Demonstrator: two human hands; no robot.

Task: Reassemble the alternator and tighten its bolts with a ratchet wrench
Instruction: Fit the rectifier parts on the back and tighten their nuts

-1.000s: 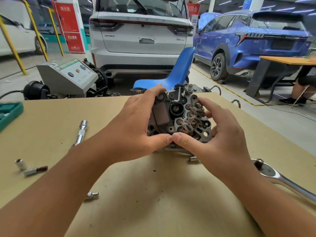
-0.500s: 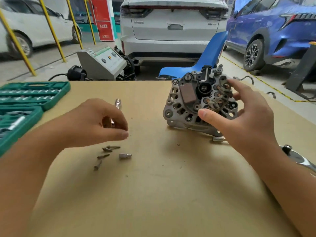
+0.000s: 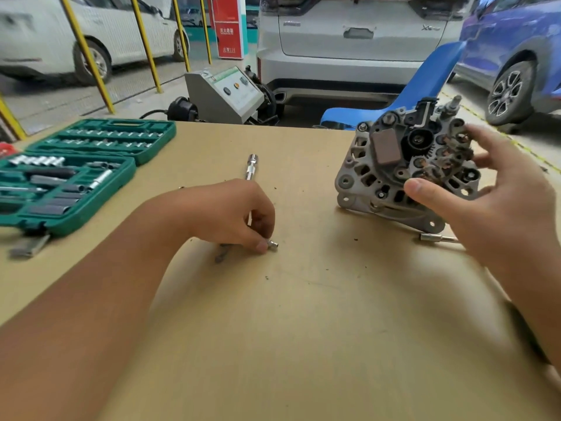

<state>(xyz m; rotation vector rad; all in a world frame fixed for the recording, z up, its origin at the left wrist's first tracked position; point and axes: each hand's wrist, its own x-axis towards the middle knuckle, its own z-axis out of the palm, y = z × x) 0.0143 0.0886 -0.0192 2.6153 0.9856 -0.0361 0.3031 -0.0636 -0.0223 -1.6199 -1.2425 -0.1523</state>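
The grey alternator point(image 3: 379, 165) stands tilted on its edge on the tan table point(image 3: 303, 329) at the right, its rear face with a brown regulator block toward me. My right hand point(image 3: 501, 208) steadies it, thumb on the lower front and fingers curled round the right rim. My left hand point(image 3: 233, 217) is down on the table at the middle, its fingertips pinching a small silver socket point(image 3: 273, 245). A few small bolts point(image 3: 220, 256) lie partly hidden under that hand. No ratchet wrench is in view.
A chrome extension bar point(image 3: 251, 167) lies behind my left hand. An open green socket set point(image 3: 76, 171) fills the table's left side. A small silver socket piece point(image 3: 437, 237) lies under the alternator. Behind the table are a blue chair point(image 3: 419, 89), a grey machine point(image 3: 224, 95) and parked cars.
My left hand let go of the alternator, moved left and came down on the small parts, now pinching a socket. My view swung left, bringing the socket set in. My right hand still holds the alternator.
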